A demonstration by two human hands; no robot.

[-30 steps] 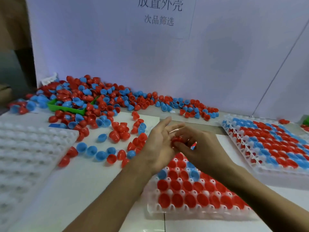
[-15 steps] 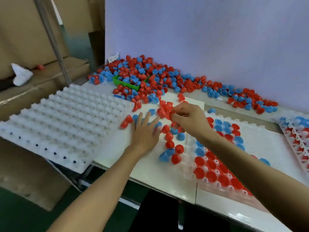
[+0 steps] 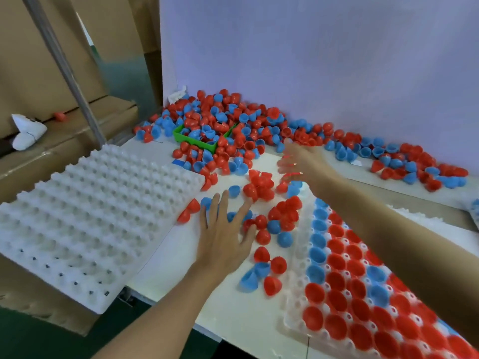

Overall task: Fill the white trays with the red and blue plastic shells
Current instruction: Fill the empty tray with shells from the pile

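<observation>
Both grips empty: left hand (image 3: 225,238) flat on tabletop (image 3: 166,257), right hand (image 3: 298,161) blurred, spread, at pile (image 3: 233,125), 12 o'clock. Gathering step; next, pinch one shell.

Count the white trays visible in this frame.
3: an empty tray overhanging the table's left edge, a partly filled tray at right under the forearm, and a tray corner at far right; others may be out of frame.

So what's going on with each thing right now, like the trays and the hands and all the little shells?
Left hand: open, fingers spread flat on the table among loose shells.
Right hand: blurred, reaching toward the shell pile; grip cannot be told.
Empty white tray: no shells in it, overhanging the table edge.
Part-filled white tray: mostly filled with red and blue shells, left column empty.
Shell pile: heaped loose against the wall.
Green bin: half buried in shells.
</observation>
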